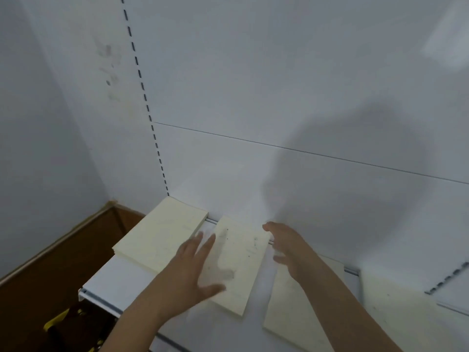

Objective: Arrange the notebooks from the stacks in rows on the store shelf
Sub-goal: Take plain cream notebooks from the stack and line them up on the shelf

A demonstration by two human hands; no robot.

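Cream notebooks lie flat on the white store shelf [106, 290]. A stack [157, 235] sits at the shelf's left end against the back panel. A second cream notebook [238, 260] lies in the middle, slightly skewed. My left hand [193, 273] is spread open over its left edge, fingers straight. My right hand [289, 245] hovers open at its right edge, blurred. A third notebook [286, 311] lies under my right forearm, partly hidden. A fourth cream notebook [396, 308] lies at the far right.
The white back panel [279, 97] rises behind the shelf, with a slotted upright [144, 97] at its left. A white wall stands at left. Brown floor [50, 275] lies below left, and a yellow and black object [58, 323] sits under the shelf edge.
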